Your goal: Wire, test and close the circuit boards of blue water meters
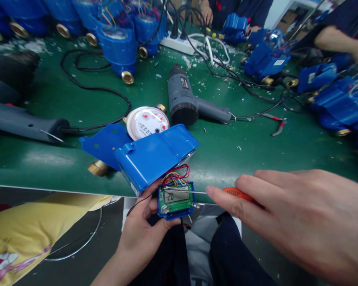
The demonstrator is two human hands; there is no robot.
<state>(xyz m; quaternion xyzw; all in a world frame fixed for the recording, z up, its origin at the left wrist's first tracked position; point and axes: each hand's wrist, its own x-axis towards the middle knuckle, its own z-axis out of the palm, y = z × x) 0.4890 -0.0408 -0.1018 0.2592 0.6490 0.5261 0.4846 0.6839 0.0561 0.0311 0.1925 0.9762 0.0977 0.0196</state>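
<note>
Nearest, the right hand (295, 214) is wrapped around the orange handle of a screwdriver (237, 193), forefinger stretched toward the shaft. The screwdriver's long axis runs almost level across the view, handle to the right, tip pointing left over the display module (174, 207); whether the tip touches it is unclear. The left hand (143, 230), apart from the right, grips that module between thumb and fingers just off the table's near edge. Its screen, wider than tall, faces up, with its right end slightly raised in view, and shows "20".

Thin coloured wires (177, 174) rise from the module toward a blue housing (158, 157), whose long axis slants from lower left to upper right. Behind the housing, a round white dial (147, 122) faces up. Farther on the green table (241, 153), a heat gun (183, 99) points its nozzle away. Beyond are blue meters (117, 47) and a white power strip (179, 43); at the far side, a co-worker's hand (207, 14).
</note>
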